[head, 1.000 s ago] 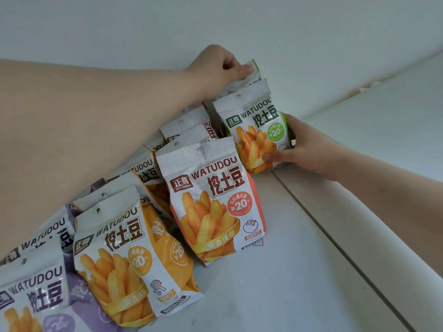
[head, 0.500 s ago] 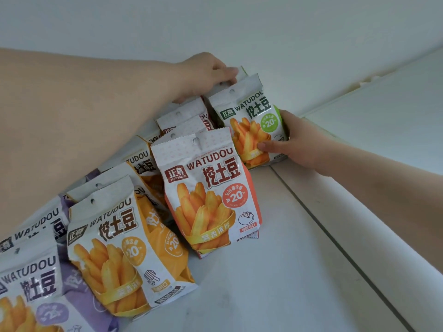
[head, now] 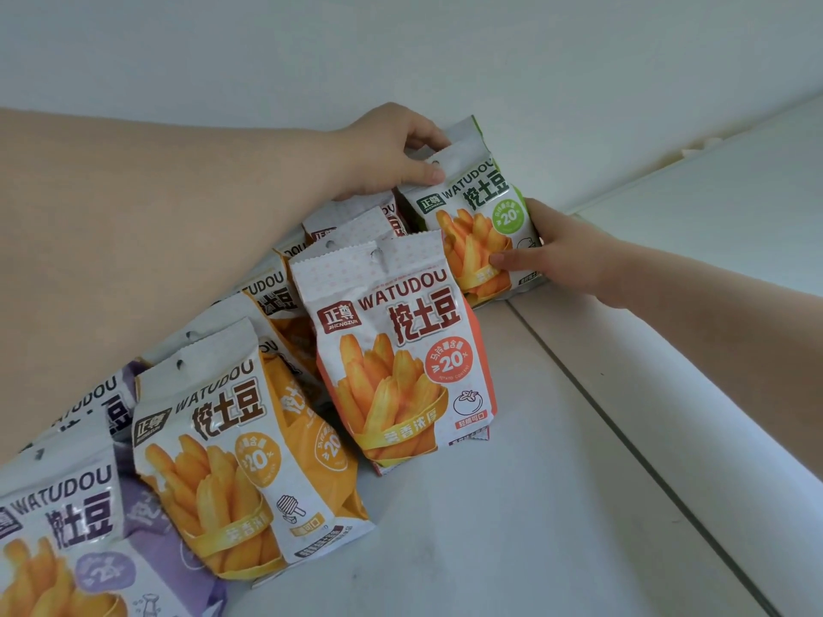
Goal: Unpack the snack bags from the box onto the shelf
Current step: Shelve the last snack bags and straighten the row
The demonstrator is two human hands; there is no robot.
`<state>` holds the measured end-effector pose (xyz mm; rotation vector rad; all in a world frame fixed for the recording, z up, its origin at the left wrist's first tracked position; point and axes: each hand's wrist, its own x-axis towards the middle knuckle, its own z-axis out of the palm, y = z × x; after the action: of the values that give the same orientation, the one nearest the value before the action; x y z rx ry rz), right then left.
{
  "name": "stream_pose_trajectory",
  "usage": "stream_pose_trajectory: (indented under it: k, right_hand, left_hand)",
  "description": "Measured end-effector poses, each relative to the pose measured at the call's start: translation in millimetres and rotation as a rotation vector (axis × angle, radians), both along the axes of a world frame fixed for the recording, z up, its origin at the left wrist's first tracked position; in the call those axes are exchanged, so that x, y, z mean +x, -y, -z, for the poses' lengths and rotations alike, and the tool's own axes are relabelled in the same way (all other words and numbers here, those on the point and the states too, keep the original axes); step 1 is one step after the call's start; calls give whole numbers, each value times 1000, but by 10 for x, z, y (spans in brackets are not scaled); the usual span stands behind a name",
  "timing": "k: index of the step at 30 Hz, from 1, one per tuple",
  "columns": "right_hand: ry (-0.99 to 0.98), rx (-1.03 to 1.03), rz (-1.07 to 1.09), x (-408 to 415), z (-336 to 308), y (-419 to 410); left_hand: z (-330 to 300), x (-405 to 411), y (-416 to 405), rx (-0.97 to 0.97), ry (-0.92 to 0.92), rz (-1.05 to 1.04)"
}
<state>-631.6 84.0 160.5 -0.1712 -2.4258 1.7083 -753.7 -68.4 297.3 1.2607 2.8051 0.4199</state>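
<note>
We steady the green snack bag [head: 472, 216] upright at one o'clock on the shelf [head: 512, 527], against the back wall: our left hand [head: 392, 153] pinches its top seal, our right hand [head: 556, 256] curls fingers round its lower side. Letting go unevenly could tip it onto the red bag [head: 396, 349] (they nearly touch). The box is out of view; the purple bag [head: 67, 549] is cut off at seven o'clock.

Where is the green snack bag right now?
In the head view, the green bag stands upper centre by the back wall, behind the red bag, held between the left hand and right hand.
</note>
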Motion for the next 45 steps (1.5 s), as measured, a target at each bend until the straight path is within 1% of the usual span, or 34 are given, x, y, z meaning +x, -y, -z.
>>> stream_pose_trajectory:
  k: [8,12,17,21,25,27,30,31,33,37,40,45]
  right_hand:
    - [-48,8,71,72,-16,47]
    - [-19,131,104,123,-24,75]
    - [-32,66,132,147,-5,76]
    - [-32,111,196,277,-9,90]
    - [-65,145,271,502,-14,100]
    - [-84,172,310,674,-29,99]
    - [-133,205,370,1025,-89,109]
    - [-145,217,386,1165,-109,109]
    - [-152,248,389,1487,-157,107]
    - [-101,323,400,2287,-302,96]
    - [-23,356,424,3012,-399,166]
    - [195,515,421,4359,-592,551]
  left_hand:
    - [8,17,9,30,-41,31]
    - [17,45,-7,3,-67,13]
    - [27,95,-14,-1,-105,4]
    - [-8,159,15,-5,-163,-24]
    - [-81,296,83,48,-170,-56]
    - [-101,454,91,127,-200,-44]
    - [-106,863,7,361,-256,-5]
    - [-105,1038,-53,410,-272,15]
    - [-99,1434,-186,441,-263,66]
    - [9,2326,-280,411,-117,138]
    - [216,3041,-63,347,-34,155]
    - [346,4256,701,207,76,30]
